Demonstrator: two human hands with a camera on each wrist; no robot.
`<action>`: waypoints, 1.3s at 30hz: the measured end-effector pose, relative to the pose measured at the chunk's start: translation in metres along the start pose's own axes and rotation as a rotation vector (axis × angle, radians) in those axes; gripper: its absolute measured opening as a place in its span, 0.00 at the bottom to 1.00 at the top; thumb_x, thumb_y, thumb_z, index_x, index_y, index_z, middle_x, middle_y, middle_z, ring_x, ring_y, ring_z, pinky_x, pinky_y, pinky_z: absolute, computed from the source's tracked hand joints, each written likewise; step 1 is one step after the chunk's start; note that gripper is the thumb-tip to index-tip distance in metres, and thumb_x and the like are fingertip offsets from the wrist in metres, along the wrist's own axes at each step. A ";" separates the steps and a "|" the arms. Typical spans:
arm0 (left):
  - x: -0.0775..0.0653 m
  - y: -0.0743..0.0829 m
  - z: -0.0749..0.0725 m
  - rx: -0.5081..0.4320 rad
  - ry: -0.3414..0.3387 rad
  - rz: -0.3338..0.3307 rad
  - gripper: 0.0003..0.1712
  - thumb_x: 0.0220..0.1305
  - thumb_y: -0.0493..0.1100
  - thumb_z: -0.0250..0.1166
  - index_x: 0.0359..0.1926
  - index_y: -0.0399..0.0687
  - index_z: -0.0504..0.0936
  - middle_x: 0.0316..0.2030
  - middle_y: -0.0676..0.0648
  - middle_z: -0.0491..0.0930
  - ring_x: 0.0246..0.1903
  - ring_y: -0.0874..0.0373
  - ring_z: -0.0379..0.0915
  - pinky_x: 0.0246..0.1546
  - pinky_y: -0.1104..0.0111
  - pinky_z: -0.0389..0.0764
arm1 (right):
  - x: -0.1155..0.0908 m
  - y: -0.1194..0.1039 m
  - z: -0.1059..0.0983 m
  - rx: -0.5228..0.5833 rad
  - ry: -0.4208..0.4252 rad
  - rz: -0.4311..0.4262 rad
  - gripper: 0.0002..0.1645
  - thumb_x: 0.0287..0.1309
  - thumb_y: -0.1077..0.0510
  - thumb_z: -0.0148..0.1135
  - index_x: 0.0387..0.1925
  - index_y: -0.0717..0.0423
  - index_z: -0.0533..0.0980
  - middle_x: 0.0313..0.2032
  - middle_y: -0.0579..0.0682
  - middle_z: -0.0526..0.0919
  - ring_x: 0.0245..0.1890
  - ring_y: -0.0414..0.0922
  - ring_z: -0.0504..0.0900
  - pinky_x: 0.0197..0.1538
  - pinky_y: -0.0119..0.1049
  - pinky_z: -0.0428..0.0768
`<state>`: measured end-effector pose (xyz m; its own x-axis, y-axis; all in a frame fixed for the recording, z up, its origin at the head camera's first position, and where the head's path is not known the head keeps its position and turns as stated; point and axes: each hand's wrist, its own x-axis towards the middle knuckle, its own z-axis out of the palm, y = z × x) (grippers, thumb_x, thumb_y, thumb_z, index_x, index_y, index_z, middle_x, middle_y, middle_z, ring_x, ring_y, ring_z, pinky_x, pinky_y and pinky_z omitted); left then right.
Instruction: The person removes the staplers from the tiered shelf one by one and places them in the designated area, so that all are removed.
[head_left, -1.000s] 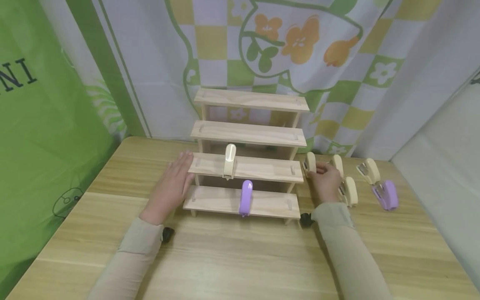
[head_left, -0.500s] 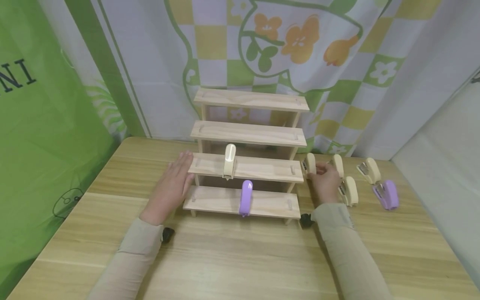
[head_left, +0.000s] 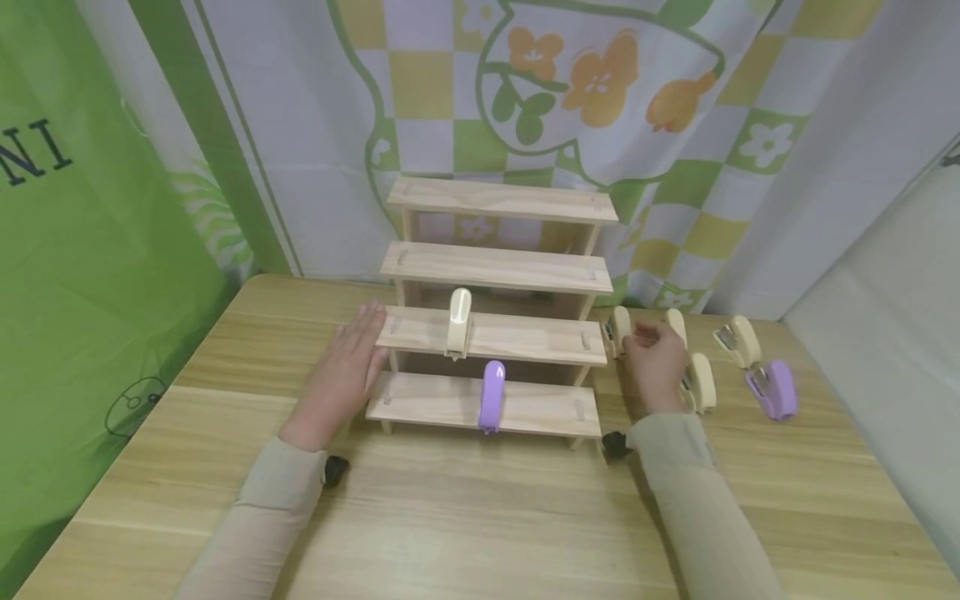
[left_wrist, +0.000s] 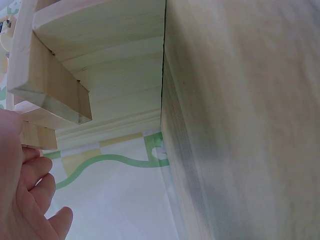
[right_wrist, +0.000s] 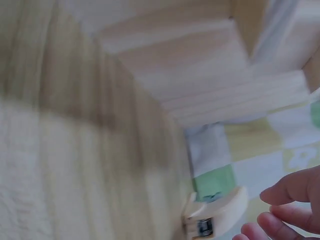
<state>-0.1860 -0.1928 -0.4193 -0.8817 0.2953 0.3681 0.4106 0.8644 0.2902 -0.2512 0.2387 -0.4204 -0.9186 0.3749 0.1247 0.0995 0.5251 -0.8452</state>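
Observation:
My left hand [head_left: 341,367] rests against the left end of a stepped wooden rack [head_left: 525,335], its fingers straight along the edge of a lower shelf. To the right of the rack, my right hand [head_left: 656,362] is beside a cream stapler [head_left: 619,332] standing on the table. In the right wrist view a gap shows between the loosely bent fingers [right_wrist: 290,189] and that stapler [right_wrist: 227,212]; nothing is held. Another cream stapler [head_left: 459,323] sits on the second shelf from the bottom, and a purple stapler [head_left: 492,396] on the lowest.
More cream staplers stand right of my right hand, one behind it [head_left: 677,325], one beside it [head_left: 702,383] and one farther right [head_left: 742,342]. Near the last is a purple stapler [head_left: 780,390]. A patterned curtain [head_left: 420,83] hangs behind the wooden table [head_left: 480,517].
My right hand has let go of the cream stapler beside the rack and drawn slightly back to the right. The left hand has stayed in place.

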 end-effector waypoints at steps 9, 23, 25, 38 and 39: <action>0.000 -0.001 0.002 0.006 0.018 0.007 0.35 0.82 0.49 0.45 0.79 0.37 0.48 0.78 0.37 0.50 0.78 0.43 0.44 0.76 0.43 0.51 | -0.021 -0.026 -0.010 0.078 0.057 -0.085 0.20 0.67 0.59 0.59 0.57 0.64 0.78 0.53 0.59 0.83 0.52 0.51 0.81 0.56 0.40 0.81; 0.000 0.000 0.001 0.010 0.018 0.003 0.35 0.82 0.48 0.46 0.79 0.36 0.48 0.78 0.37 0.51 0.78 0.43 0.45 0.76 0.43 0.51 | -0.069 -0.079 -0.007 0.352 0.091 -0.389 0.15 0.66 0.63 0.65 0.49 0.71 0.79 0.45 0.55 0.83 0.44 0.37 0.81 0.48 0.22 0.82; 0.001 0.000 0.001 0.014 0.014 0.002 0.35 0.82 0.48 0.46 0.79 0.36 0.48 0.78 0.37 0.50 0.78 0.43 0.45 0.76 0.43 0.51 | -0.075 -0.085 -0.006 0.364 0.078 -0.422 0.14 0.66 0.64 0.65 0.48 0.71 0.79 0.45 0.56 0.84 0.44 0.39 0.81 0.48 0.22 0.82; 0.001 0.000 -0.001 0.018 0.000 0.000 0.35 0.82 0.49 0.46 0.79 0.36 0.49 0.78 0.37 0.50 0.78 0.43 0.44 0.76 0.44 0.50 | -0.107 -0.117 0.019 0.446 -0.041 -0.527 0.15 0.61 0.71 0.67 0.49 0.74 0.78 0.47 0.62 0.82 0.46 0.46 0.82 0.52 0.30 0.85; 0.001 0.000 -0.001 0.018 -0.001 0.001 0.35 0.82 0.49 0.46 0.79 0.35 0.49 0.78 0.37 0.50 0.78 0.43 0.44 0.76 0.44 0.50 | -0.109 -0.119 0.021 0.446 -0.052 -0.529 0.15 0.61 0.71 0.67 0.49 0.74 0.78 0.47 0.62 0.82 0.46 0.47 0.82 0.52 0.30 0.85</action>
<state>-0.1869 -0.1927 -0.4179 -0.8816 0.2961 0.3676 0.4070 0.8713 0.2741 -0.1710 0.1195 -0.3447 -0.8188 0.1120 0.5630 -0.5229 0.2592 -0.8120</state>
